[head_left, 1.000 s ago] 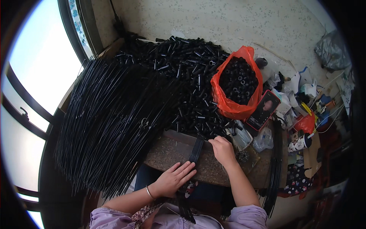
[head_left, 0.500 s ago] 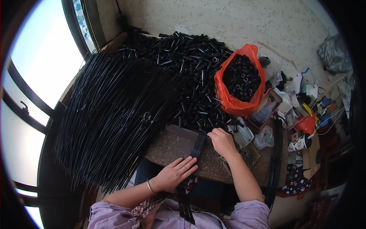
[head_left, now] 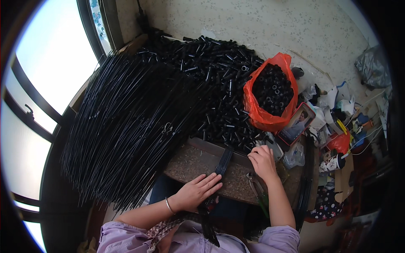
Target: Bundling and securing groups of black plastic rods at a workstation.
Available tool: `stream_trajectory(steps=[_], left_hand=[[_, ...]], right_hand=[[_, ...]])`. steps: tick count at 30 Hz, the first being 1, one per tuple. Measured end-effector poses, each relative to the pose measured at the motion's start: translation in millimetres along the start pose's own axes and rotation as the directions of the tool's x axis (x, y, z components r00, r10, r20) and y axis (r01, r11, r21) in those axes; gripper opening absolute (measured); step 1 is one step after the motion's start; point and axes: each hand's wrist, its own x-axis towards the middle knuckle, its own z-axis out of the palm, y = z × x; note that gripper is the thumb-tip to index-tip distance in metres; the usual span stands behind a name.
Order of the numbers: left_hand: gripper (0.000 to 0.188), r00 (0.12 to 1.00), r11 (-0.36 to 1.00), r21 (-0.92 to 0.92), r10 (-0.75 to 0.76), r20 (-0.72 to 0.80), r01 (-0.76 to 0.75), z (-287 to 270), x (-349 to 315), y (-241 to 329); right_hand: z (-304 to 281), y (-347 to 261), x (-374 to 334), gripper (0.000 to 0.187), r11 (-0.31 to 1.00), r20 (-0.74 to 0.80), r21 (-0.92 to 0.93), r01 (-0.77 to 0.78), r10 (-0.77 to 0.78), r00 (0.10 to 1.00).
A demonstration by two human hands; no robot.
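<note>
No readable text, labels or numbers. Lit phone screen [head_left: 296,123], right side of scene: any lettering too small to read.

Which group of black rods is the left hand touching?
The narrow, flat middle row, lying partly under the left hand; the broad left heap and the right bundle lie clear of that hand.

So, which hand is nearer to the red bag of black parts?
Right. The right hand is in front of the red bag; the left hand lies farther off, resting on thin black rods.
</note>
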Motion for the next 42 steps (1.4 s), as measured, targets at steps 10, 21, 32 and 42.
stream_trajectory(steps=[10, 21, 32, 42], left_hand=[[0.101, 1.000, 0.996, 0.087, 0.013, -0.008, -0.012, 4.3, 3.0, -2.4], [0.085, 0.999, 0.999, -0.036, 0.004, -0.033, -0.005, 5.2, 1.4, -5.1], [0.081, 0.997, 0.999, 0.042, 0.022, -0.080, -0.019, 15.1, -2.1, -3.7], [0.083, 1.000, 0.995, 0.103, 0.006, -0.023, -0.004, 7.7, -10.5, 13.6]], right_hand=[[9.5, 6.9, 1.9, 0.008, 0.981, 0.053, 0.169, -0.097, 0.089, 0.995], [25.0, -13.4, 8.1, 0.015, 0.969, -0.062, 0.229, -0.091, 0.108, 0.992], [-21.5, 31.3, 8.4, 0.009, 0.910, -0.339, 0.062, -0.411, 0.406, 0.849], [-8.4, 59.9, -19.1, 0.013, 0.914, -0.223, -0.114, -0.388, 0.357, 0.907]])
